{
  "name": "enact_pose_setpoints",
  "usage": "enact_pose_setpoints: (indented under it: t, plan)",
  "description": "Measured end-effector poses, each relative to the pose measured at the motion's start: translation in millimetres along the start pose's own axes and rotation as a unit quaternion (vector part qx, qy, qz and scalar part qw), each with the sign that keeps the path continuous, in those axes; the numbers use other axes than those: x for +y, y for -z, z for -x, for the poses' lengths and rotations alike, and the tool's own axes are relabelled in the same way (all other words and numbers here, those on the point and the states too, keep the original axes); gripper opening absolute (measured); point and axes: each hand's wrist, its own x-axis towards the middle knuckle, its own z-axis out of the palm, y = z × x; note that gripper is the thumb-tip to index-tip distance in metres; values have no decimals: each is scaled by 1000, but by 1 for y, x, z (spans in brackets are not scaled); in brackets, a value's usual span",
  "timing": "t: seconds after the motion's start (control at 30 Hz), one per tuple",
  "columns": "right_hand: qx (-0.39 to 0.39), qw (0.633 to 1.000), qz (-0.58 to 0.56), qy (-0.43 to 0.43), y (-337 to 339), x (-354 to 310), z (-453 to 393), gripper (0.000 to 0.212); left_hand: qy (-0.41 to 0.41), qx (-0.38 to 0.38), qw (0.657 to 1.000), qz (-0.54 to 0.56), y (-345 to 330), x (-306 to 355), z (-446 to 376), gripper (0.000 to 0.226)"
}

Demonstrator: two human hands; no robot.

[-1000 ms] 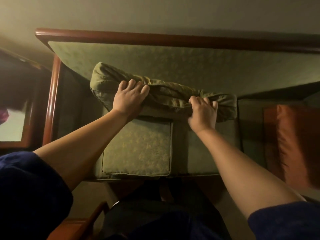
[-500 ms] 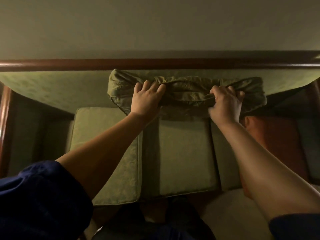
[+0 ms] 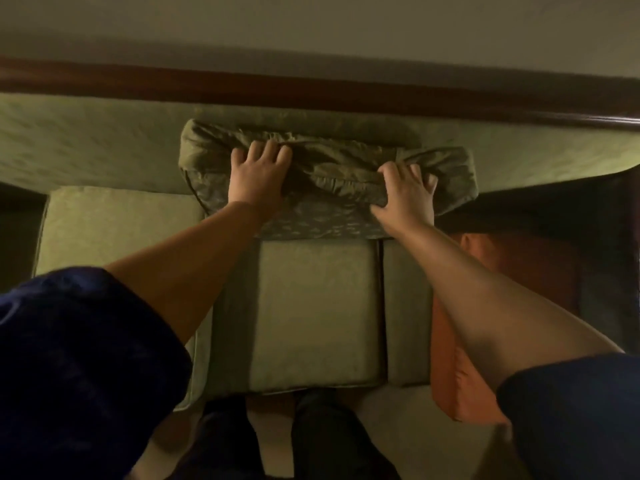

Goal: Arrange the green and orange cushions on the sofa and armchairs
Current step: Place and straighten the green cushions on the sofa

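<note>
The cushion (image 3: 329,168) is dark olive green with a faint woven pattern. The sofa (image 3: 86,143) is a lighter green, with a dark red-brown wooden rail (image 3: 311,95). Another cushion (image 3: 460,386) at the right is orange. The sleeves (image 3: 76,358) are dark blue.

We wear a dark navy short-sleeved top, and its loose sleeves end above our elbows, well back from each hand. Below them both forearms are bare down to the left hand (image 3: 258,174) and the right hand (image 3: 407,195), with nothing on the wrists or fingers that we can make out. Far behind the hands, dark trouser legs show in dim light.
</note>
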Motion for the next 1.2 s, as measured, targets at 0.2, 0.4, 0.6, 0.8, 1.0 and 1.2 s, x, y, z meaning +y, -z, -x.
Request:
enact_pose_setpoints:
  t: [0.2,0.4,0.6,0.8,1.0,1.2]
  plan:
    - [0,999,5,33,25,-15,-5,79,-16,4,1000,-6,19,-15,8,93]
    - [57,975,-84,198,29,-84,50,78,51,57,994,82,30,-35,124,88]
    - [-15,927,-153,342,-20,-167,98,59,167,1,971,172,5,-66,258,63]
    - [-43,918,-108,379,-91,-211,114,47,295,-85,934,183,-60,-101,354,40]
    - [-46,918,-32,394,-190,-240,98,37,378,-49,905,186,-153,-96,349,37]
    - [-84,898,10,433,-279,-272,70,54,370,-150,908,124,-223,-88,320,53]
